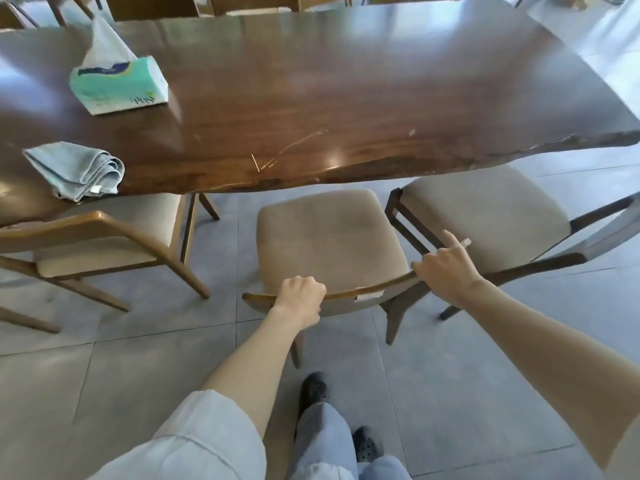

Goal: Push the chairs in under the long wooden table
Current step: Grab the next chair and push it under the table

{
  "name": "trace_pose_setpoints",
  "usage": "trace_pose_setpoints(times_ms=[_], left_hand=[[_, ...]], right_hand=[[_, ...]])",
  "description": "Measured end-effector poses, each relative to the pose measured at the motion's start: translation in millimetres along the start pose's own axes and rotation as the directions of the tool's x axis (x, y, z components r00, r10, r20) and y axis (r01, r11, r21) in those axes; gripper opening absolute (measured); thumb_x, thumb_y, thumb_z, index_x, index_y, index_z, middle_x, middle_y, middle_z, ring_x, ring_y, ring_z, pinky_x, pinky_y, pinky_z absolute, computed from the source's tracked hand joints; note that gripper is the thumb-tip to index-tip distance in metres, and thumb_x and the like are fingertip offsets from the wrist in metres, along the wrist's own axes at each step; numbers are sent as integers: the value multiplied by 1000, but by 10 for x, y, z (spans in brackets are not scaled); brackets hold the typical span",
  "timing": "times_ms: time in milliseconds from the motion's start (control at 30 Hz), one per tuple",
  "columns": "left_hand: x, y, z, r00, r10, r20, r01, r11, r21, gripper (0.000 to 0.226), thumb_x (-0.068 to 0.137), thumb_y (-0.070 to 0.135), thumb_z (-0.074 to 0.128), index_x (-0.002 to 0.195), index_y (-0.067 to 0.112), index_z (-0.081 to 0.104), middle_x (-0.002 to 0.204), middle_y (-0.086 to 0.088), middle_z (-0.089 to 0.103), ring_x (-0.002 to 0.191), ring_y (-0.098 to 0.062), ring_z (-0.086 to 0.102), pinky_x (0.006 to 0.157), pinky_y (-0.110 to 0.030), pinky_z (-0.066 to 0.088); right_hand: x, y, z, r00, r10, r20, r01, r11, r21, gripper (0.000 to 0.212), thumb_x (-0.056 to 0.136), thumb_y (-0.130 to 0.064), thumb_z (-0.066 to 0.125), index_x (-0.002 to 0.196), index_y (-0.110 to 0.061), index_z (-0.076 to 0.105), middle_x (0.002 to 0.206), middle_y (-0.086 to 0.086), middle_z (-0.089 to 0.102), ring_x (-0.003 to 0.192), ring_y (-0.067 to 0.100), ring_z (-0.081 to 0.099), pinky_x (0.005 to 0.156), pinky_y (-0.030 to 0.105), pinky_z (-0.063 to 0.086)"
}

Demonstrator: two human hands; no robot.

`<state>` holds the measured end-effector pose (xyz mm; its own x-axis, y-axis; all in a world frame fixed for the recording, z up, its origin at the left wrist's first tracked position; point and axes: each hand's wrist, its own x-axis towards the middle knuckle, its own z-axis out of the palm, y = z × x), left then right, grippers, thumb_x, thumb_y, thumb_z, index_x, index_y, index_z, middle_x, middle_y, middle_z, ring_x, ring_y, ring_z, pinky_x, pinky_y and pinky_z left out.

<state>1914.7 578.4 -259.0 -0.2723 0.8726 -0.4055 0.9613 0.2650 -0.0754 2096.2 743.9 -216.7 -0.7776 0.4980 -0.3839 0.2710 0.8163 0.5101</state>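
At the left of the frame, a wooden armchair [104,237] stood angled, its seat only partly beneath the bench [346,98]; it looked about half in, with its back and rear legs well out on the tiled floor [104,358]. On the bench above it lay a folded blue cloth [78,169] and, in the upper left, a tissue pack [119,85].

In the centre, the middle chair [329,237] had only the front edge of its beige seat at the bench's near edge, so most of the seat showed and it was not yet pushed in. The left hand [303,296] was clenched around the curved top rail of this chair's back, fingers wrapped over it. The right hand [446,268] rested at the rail's right end, thumb and curled fingers on the wood, the forefinger stretched loose; something small and pale showed beyond it, too unclear to name.

At the right, a darker-framed chair [485,216] sat turned askew, its seat front just under the bench.

By this showing, none of the three near chairs was fully tucked in; the middle one was in hand.
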Motion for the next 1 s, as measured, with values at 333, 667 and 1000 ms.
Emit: trace_pose_setpoints(times_ms=[333, 667, 1000], left_hand=[[790, -889, -292, 998, -55, -20, 57, 997, 56, 23, 89, 20, 61, 110, 14, 66, 105, -9, 68, 100, -28, 62, 81, -36, 50], [1399, -1732, -311, 994, -94, 52, 91, 994, 60, 18, 89, 17, 59, 105, 15, 67, 101, -6, 69, 98, -27, 64, 78, -33, 49], [1522, -2261, -331, 994, -104, -34, 106, 992, 70, 26, 84, 8, 63, 109, 13, 65, 115, -2, 52, 104, -20, 48, 63, -25, 41]], right_hand=[[1107, 142, -399, 998, -67, -21, 68, 996, 57, 27, 91, -4, 49, 110, -18, 62, 92, -3, 70, 89, 22, 67, 115, 53, 18], [2238, 160, -682, 974, -213, -71, 217, 975, 47, 20, 92, -8, 49, 106, -13, 61, 99, 2, 67, 90, 25, 64, 111, 47, 20], [2727, 42, -796, 881, -427, -205, 428, 903, -43, 16, 87, -8, 51, 101, -7, 57, 93, 6, 59, 86, 26, 54, 99, 45, 35]])
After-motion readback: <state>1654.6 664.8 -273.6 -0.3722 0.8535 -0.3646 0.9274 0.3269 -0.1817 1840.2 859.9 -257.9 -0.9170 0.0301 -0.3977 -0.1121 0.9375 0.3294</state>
